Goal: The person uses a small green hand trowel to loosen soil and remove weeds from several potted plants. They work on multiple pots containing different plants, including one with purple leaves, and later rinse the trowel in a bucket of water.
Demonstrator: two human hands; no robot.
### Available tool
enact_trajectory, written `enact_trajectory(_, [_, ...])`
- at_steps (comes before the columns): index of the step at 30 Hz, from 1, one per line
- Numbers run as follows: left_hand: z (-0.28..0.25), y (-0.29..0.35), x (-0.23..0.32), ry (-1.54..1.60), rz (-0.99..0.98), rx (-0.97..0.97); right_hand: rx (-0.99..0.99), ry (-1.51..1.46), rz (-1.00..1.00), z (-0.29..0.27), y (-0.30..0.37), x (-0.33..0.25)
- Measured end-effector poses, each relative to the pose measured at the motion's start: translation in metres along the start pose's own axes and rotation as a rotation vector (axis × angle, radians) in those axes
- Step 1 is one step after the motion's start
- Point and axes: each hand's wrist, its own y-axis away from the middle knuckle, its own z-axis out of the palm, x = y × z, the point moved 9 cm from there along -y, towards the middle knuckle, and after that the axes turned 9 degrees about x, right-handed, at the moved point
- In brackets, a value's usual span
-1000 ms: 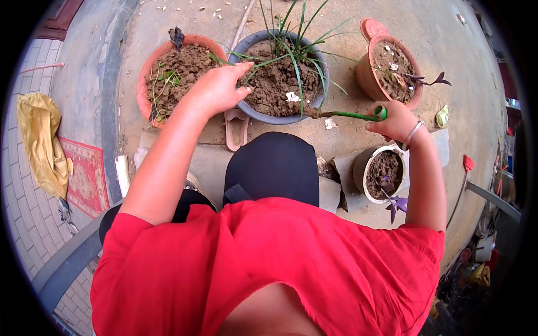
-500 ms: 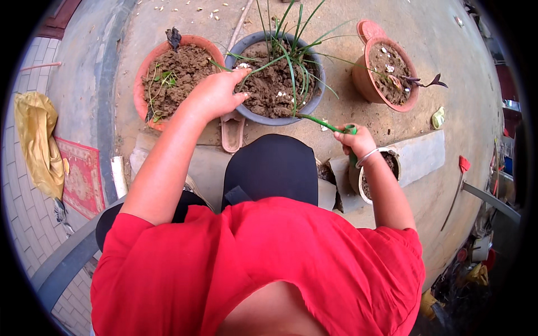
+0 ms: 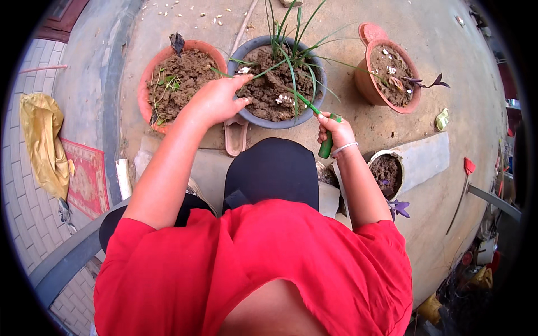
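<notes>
A grey round pot (image 3: 268, 121) of brown soil holds a plant with long thin green leaves (image 3: 291, 53). My right hand (image 3: 339, 133) is closed round the handle of a green garden hand tool (image 3: 305, 101). The tool's shaft slants up and left over the pot's near rim, and its far end is down at the soil, where its shape is hard to make out. My left hand (image 3: 214, 102) reaches to the pot's left rim. Its index finger points over the soil with the thumb apart, and it holds nothing.
Left of it stands an orange pot (image 3: 144, 84) with soil and a small green plant. A tilted terracotta pot (image 3: 367, 84) is at the right. By my right forearm sits a pale pot (image 3: 401, 173) of soil. A yellow sack (image 3: 42, 145) and a red mat (image 3: 87, 176) lie far left.
My right hand has moved up and left, pushing the tool's far end farther over the soil. My left hand stays at the rim. More of the pale pot shows now.
</notes>
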Motion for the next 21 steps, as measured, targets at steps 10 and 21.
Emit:
enact_trajectory(10, [-0.001,0.008,-0.006,0.067,0.013,0.031,-0.077,-0.229,0.004,0.07,-0.01,-0.025])
enact_trajectory(21, [-0.002,-0.002,-0.013,0.113,-0.011,0.028,0.101,0.112,-0.073,0.111,-0.034,-0.107])
